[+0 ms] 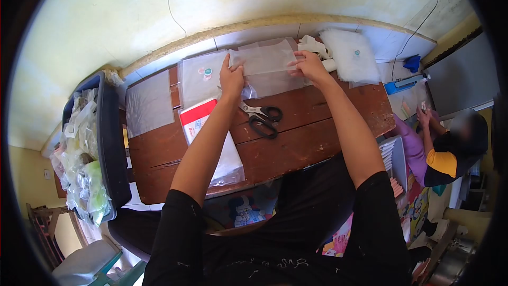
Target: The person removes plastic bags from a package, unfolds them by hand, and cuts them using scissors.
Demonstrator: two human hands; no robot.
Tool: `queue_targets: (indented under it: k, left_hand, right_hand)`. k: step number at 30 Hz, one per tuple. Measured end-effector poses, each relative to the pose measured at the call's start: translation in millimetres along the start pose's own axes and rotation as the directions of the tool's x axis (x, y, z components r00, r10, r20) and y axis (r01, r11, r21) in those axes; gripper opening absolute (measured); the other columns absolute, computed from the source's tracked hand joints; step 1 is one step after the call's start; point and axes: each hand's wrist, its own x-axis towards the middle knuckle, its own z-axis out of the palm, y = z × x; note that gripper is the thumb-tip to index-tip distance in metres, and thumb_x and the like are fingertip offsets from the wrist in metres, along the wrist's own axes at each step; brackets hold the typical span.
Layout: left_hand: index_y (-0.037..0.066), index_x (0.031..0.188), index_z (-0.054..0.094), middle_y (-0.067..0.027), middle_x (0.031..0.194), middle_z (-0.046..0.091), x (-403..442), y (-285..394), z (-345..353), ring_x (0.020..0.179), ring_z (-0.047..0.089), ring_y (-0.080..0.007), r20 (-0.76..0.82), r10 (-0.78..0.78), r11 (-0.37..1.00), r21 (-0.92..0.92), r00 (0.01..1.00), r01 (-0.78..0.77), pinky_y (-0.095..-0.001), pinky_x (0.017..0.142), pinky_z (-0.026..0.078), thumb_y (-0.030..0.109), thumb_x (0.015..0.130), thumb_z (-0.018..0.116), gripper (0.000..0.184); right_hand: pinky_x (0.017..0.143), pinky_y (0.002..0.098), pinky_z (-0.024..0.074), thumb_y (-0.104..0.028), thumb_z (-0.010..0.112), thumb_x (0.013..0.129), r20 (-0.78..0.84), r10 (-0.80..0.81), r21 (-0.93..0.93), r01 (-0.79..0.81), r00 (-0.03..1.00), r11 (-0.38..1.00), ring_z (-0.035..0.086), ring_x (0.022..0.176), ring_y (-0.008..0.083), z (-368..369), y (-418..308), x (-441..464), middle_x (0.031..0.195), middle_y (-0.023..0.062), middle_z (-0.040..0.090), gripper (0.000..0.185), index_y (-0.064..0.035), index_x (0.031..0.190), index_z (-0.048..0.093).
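Note:
A clear plastic bag [267, 55] stretches between my two hands over the far side of the wooden table. My left hand [232, 78] grips its left end, index finger pointing away from me. At the right end, my right hand [311, 67] holds the edge with its fingers partly spread. More flat clear plastic [193, 82] lies under and left of my left hand, with small round stickers [206, 73] on it. Closer to me rest black-handled scissors [263, 119], blades toward my left hand. A plastic-wrapped pack [219, 151] with a red band lies partly behind my left forearm.
A dark crate [100, 143] of plastic-wrapped items stands at the left table end. A clear sheet [150, 103] lies at the table's left. A thick stack of clear bags [349, 55] sits at the far right. Another person [442, 148] sits right, beside a grey bin [398, 161].

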Motion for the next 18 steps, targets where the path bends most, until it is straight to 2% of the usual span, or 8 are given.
queue_targets:
  k: [3, 5, 7, 10, 12, 14, 16, 18]
  left_hand:
    - [0.011, 0.154, 0.023, -0.0126, 0.118, 0.067, 9.2, -5.8, 3.8, 0.07, 0.059, -0.0093, 0.015, 0.021, 0.999, 0.034, 1.0, -0.021, -0.024, 0.053, 0.05, 0.001, 0.089, 0.057, 0.074]
    - [0.012, 0.154, 0.023, -0.0129, 0.117, 0.067, 6.5, -1.5, 8.7, 0.073, 0.061, -0.0113, 0.036, -0.028, 0.999, 0.046, 0.999, 0.026, -0.0253, 0.055, 0.051, 0.0, 0.087, 0.058, 0.076]
    - [0.012, 0.154, 0.024, -0.0132, 0.115, 0.066, 7.2, -2.5, 10.7, 0.077, 0.063, -0.0133, 0.054, -0.071, 0.996, 0.057, 0.996, 0.068, -0.0266, 0.057, 0.052, -0.001, 0.085, 0.06, 0.079]
    - [0.01, 0.151, 0.031, -0.0144, 0.108, 0.067, 9.0, -6.0, 8.8, 0.083, 0.066, -0.0195, 0.1, 0.066, 0.979, 0.184, 0.993, -0.083, -0.0311, 0.064, 0.054, 0.003, 0.08, 0.067, 0.08]
    - [0.008, 0.141, 0.047, -0.0168, 0.107, 0.067, 10.4, -6.2, 7.3, 0.088, 0.068, -0.0269, 0.055, 0.139, 0.82, 0.553, 0.989, -0.147, -0.0363, 0.074, 0.055, 0.009, 0.075, 0.073, 0.071]
    - [0.009, 0.135, 0.053, -0.0167, 0.106, 0.067, 9.3, -4.9, 4.7, 0.088, 0.067, -0.0265, 0.091, 0.19, 0.737, 0.645, 0.978, -0.203, -0.0362, 0.076, 0.054, 0.012, 0.074, 0.075, 0.065]
    - [0.009, 0.128, 0.06, -0.0167, 0.105, 0.067, 6.7, -3.4, 3.6, 0.089, 0.066, -0.0262, 0.134, 0.231, 0.639, 0.726, 0.964, -0.254, -0.0361, 0.078, 0.054, 0.014, 0.072, 0.077, 0.059]
    - [0.008, 0.115, 0.065, -0.0176, 0.105, 0.067, 4.8, -2.7, 3.5, 0.097, 0.065, -0.0352, 0.176, 0.288, 0.602, 0.732, 0.941, -0.32, -0.0413, 0.088, 0.051, 0.013, 0.072, 0.076, 0.045]
  right_hand:
    - [0.067, 0.0328, 0.0598, 0.009, 0.045, 0.084, -0.006, -0.062, -0.019, 0.062, 0.998, 0.998, 0.071, 0.086, 0.0274, -7.0, 13.8, 14.1, 0.107, 0.0212, 0.066, 0.046, 0.0075, 0.131, 0.045]
    - [0.064, 0.0341, 0.06, 0.005, 0.052, 0.085, -0.102, -0.256, -0.117, 0.244, 0.961, 0.963, 0.07, 0.082, 0.0253, -16.7, 27.2, 25.1, 0.105, 0.0194, 0.066, 0.043, 0.0042, 0.128, 0.049]
    - [0.066, 0.0327, 0.0598, 0.005, 0.056, 0.084, -0.152, -0.193, -0.196, 0.162, 0.969, 0.967, 0.069, 0.085, 0.0239, -20.5, 19.2, 16.5, 0.106, 0.0187, 0.065, 0.045, 0.0016, 0.129, 0.05]
    - [0.067, 0.0306, 0.0595, 0.002, 0.064, 0.081, -0.173, -0.098, -0.22, 0.059, 0.98, 0.974, 0.067, 0.087, 0.0225, -21.0, 18.9, 11.9, 0.105, 0.0166, 0.064, 0.046, -0.003, 0.126, 0.055]
    - [0.066, 0.0299, 0.0592, 0.001, 0.068, 0.079, -0.139, -0.065, -0.174, 0.04, 0.988, 0.984, 0.067, 0.087, 0.0224, -20.5, 22.4, 12.8, 0.104, 0.0151, 0.064, 0.045, -0.0051, 0.123, 0.058]
    - [0.07, 0.0332, 0.0582, 0.0, 0.07, 0.075, -0.104, -0.235, -0.468, 0.161, 0.966, 0.869, 0.066, 0.089, 0.0237, -21.3, 25.6, 15.3, 0.099, 0.0125, 0.067, 0.036, -0.0035, 0.111, 0.065]
    - [0.074, 0.0349, 0.0568, -0.001, 0.071, 0.073, -0.11, -0.358, -0.582, 0.232, 0.927, 0.78, 0.067, 0.091, 0.0251, -22.7, 29.8, 19.0, 0.096, 0.0128, 0.068, 0.031, -0.003, 0.104, 0.067]
    - [0.077, 0.0366, 0.0554, -0.002, 0.072, 0.071, -0.097, -0.476, -0.684, 0.289, 0.874, 0.67, 0.067, 0.092, 0.0266, -22.7, 32.2, 20.5, 0.094, 0.013, 0.069, 0.027, -0.0024, 0.097, 0.069]
